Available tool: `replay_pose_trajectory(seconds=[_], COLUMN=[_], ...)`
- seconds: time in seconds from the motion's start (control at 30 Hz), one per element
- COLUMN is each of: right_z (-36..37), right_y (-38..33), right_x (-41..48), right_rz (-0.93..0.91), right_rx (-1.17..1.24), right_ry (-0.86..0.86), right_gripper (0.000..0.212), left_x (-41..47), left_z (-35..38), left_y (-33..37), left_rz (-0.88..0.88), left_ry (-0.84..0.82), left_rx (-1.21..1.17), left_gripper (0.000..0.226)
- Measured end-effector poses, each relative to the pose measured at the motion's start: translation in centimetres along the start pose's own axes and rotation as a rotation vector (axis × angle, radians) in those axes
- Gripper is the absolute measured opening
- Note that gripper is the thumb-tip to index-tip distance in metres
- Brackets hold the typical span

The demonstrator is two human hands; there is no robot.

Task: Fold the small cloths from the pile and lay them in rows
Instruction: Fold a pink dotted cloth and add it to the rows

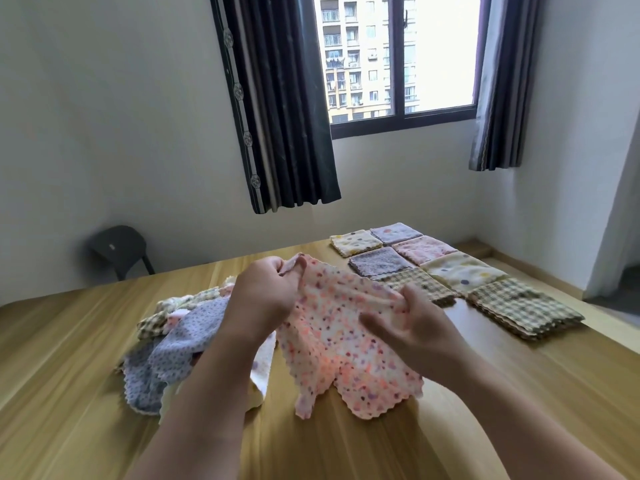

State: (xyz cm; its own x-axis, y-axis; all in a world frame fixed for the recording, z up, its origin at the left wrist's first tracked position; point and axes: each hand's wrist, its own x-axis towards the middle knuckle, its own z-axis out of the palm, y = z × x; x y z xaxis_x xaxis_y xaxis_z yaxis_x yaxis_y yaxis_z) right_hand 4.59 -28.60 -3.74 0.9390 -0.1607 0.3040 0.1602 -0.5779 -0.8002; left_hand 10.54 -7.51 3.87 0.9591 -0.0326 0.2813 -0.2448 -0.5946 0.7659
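Observation:
A pink cloth with small coloured spots [346, 344] hangs above the wooden table [69, 393], held up by both hands. My left hand [266, 292] pinches its upper left corner. My right hand [412, 323] grips its upper right edge, fingers curled into the fabric. The cloth's lower edge droops to the table top. To the left lies the pile of unfolded cloths [173, 341], lilac, checked and cream. Folded cloths [460, 271] lie in two rows at the far right, the nearest a green checked one [523, 306].
A dark plastic chair [119, 249] stands by the wall beyond the table's far left edge. The window with dark curtains [287, 98] is behind. The table's right edge runs close to the folded rows, with floor beyond.

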Motion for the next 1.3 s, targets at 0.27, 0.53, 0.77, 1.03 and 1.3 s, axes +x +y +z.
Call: replay_pose_trajectory(seconds=[0.27,0.53,0.77,1.03,1.3], right_z=[-0.2,-0.2,-1.2,-1.9,-3.2], right_y=[0.5,0.0,1.2,2.4,1.1], right_x=[0.1,-0.1,0.3,0.3,-0.2], right_rz=[0.054,-0.352,-0.450,-0.236,-0.036], right_rx=[0.061,0.027,-0.311,-0.365,-0.254], right_ry=[0.213,0.613,0.515,-0.135,-0.263], right_gripper=[0.021,0.025,0.022,0.019,0.012], left_x=[0.0,-0.4,0.3,0.5,0.5], left_z=[0.1,0.2,-0.4,-0.9,-0.8], left_y=[0.4,-0.7,-2.9,-3.7,-3.7], left_rz=[-0.083,0.232,0.136,0.033,-0.072], left_ry=[-0.097,-0.017,-0.299,-0.656,-0.827], left_rx=[-0.280,-0.515,-0.309,0.264,0.364], left_gripper=[0.031,0.041,0.023,0.007,0.015])
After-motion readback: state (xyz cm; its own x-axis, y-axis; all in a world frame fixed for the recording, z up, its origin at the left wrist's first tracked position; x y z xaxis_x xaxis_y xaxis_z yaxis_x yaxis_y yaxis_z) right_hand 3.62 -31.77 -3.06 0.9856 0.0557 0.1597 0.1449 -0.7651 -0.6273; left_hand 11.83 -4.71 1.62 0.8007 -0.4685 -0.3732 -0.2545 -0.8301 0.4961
